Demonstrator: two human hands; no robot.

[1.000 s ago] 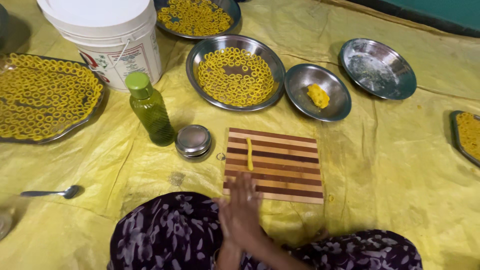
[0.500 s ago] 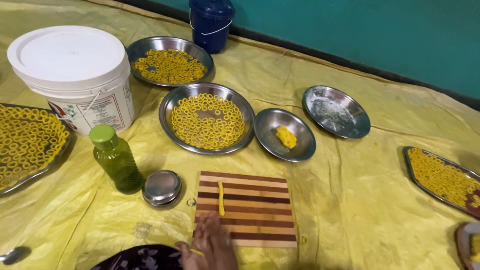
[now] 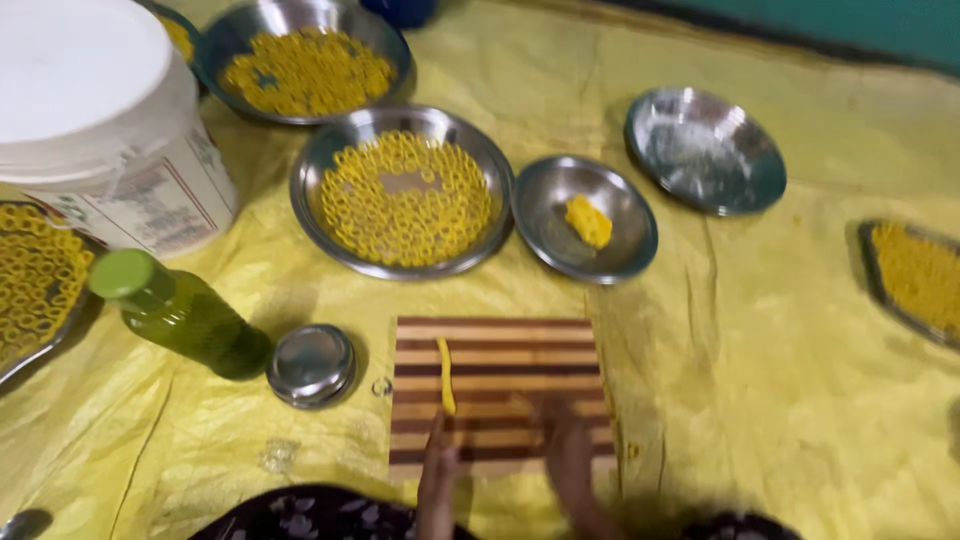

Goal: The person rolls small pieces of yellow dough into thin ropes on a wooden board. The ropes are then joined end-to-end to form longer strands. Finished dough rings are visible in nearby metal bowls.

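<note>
yellow sheet [image 3: 760, 330] on floor, teal wall | dough strip [image 3: 446, 375]: thin, yellow, on striped board [image 3: 500, 395] | left hand [image 3: 438, 480], right hand [image 3: 568, 460]: blurred, grip unclear

Both blurred hands [image 3: 500, 470], white bucket [image 3: 100, 130] and right-hand tray [image 3: 915, 275] edge-cropped.

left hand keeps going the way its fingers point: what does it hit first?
Most likely the yellow dough strip on the striped cutting board; the left hand points up the board, fingertips just short of its near end. Blur makes contact unclear.

Bare board [image 3: 520, 345] ahead; bottle [image 3: 185, 315] and lidded tin [image 3: 311, 365] crowd its left.
</note>
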